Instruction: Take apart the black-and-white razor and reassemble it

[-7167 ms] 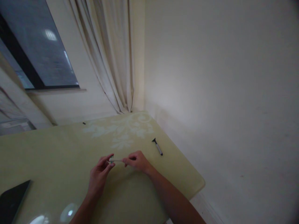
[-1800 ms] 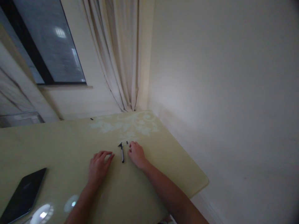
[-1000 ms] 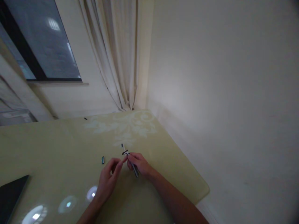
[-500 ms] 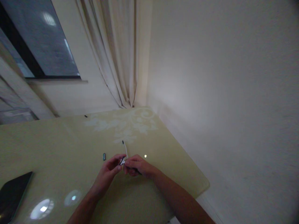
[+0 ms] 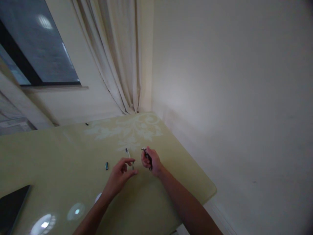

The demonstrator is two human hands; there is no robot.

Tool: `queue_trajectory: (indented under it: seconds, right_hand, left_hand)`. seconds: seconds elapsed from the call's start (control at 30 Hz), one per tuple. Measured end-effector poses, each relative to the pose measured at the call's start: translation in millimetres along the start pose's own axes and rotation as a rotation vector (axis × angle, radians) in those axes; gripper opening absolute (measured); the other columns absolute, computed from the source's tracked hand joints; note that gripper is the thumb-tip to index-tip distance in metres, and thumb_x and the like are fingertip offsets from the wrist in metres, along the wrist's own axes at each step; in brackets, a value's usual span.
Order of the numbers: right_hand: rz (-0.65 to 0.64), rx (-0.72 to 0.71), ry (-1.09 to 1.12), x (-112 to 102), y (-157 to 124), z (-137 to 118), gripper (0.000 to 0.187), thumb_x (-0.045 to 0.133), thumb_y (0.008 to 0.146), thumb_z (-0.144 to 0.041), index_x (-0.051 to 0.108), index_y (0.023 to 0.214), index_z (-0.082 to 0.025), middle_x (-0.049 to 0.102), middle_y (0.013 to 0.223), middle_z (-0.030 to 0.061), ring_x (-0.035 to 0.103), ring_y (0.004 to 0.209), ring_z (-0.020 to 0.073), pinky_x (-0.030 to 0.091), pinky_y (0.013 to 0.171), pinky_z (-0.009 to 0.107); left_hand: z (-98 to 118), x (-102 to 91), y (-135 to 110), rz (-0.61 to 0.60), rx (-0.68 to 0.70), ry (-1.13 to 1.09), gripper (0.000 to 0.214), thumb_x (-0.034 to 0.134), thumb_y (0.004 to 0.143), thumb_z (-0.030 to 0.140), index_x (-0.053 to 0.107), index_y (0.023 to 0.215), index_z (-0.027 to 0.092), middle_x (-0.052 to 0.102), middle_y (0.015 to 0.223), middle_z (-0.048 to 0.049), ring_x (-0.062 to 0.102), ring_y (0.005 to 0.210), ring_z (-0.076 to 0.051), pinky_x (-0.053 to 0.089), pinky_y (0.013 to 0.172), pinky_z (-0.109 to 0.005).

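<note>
My right hand [image 5: 150, 160] is closed in a fist around a dark-handled tool [image 5: 148, 160] with a small silvery head sticking up past the thumb. Its exact kind is too small to tell. To its left, my left hand [image 5: 123, 169] has thumb and forefinger spread apart. A slim white toothbrush [image 5: 128, 152] with a dark bristle end lies on the table, and its handle passes behind the left forefinger and shows in the gap above the thumb. Left of that hand lies a small dark piece with a teal edge [image 5: 106, 166].
The pale yellow-green glossy table [image 5: 61, 156] has a rounded corner at right, against the wall [image 5: 220, 98]. A dark flat device [image 5: 13, 205] lies at the left edge. A tiny black piece [image 5: 86, 124] rests near the back edge, by the curtain [image 5: 117, 58].
My hands have come apart. The right hand has moved up and to the right with the dark-handled tool, and the left hand's fingers have spread. The view has shifted slightly.
</note>
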State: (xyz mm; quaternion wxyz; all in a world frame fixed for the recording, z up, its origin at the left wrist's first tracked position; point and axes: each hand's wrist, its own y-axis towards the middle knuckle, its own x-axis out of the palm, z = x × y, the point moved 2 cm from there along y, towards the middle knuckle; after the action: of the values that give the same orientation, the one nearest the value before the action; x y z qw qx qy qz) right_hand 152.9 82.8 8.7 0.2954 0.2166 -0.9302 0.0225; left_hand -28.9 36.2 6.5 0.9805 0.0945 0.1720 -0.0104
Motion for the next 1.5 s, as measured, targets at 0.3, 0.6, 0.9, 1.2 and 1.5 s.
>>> queue_trajectory:
  seconds: [0.3,0.6,0.9,1.2,1.5]
  right_hand:
    - [0.478,-0.324,0.091,-68.8,12.2,-42.7,0.054,0.072,0.077,-0.068,0.048,0.064,-0.021,0.033,0.046,-0.0114,0.024,0.036,0.0048,0.017,0.036,0.02]
    - [0.581,-0.297,0.042,-78.2,14.9,-39.6,0.053,0.07,0.076,-0.067,0.048,0.064,-0.021,0.032,0.046,-0.0117,0.025,0.036,0.0049,0.018,0.036,0.02]
    - [0.397,-0.179,0.004,-50.6,17.0,-21.8,0.05,0.073,0.075,-0.065,0.053,0.067,-0.02,0.033,0.048,-0.0109,0.025,0.038,0.0044,0.017,0.037,0.019]
    - [0.289,-0.058,-0.153,-33.3,9.2,-3.6,0.048,0.075,0.075,-0.062,0.056,0.067,-0.019,0.036,0.049,-0.0101,0.025,0.039,0.004,0.018,0.036,0.018]
    - [-0.011,0.169,-0.263,1.9,-4.4,16.7,0.043,0.078,0.08,-0.056,0.074,0.088,-0.014,0.041,0.059,-0.0083,0.028,0.044,0.0039,0.017,0.04,0.019]
  left_hand:
    - [23.0,111.8,93.8,-0.189,0.118,0.658,0.03,0.081,0.08,0.039,0.076,0.102,0.019,0.074,0.098,-0.0068,0.065,0.098,-0.026,0.044,0.085,-0.034]
    - [11.1,109.6,93.1,-0.149,0.155,0.635,0.064,0.078,0.08,0.044,0.064,0.137,0.018,0.075,0.102,-0.0085,0.067,0.101,-0.027,0.047,0.091,-0.035]
    - [-72.2,-99.2,26.0,0.083,-0.211,0.863,0.068,0.068,0.077,0.062,0.067,0.136,0.026,0.061,0.141,-0.0143,0.055,0.124,-0.043,0.046,0.101,-0.058]
    - [-70.3,-97.3,13.7,0.158,-0.104,0.68,0.038,0.064,0.082,0.054,0.079,0.104,0.028,0.071,0.124,-0.0104,0.061,0.115,-0.037,0.044,0.102,-0.055]
    - [-8.4,-21.8,-4.5,0.183,0.26,0.201,0.046,0.076,0.079,0.061,0.077,0.113,0.03,0.07,0.108,-0.0069,0.063,0.092,-0.024,0.053,0.082,-0.037]
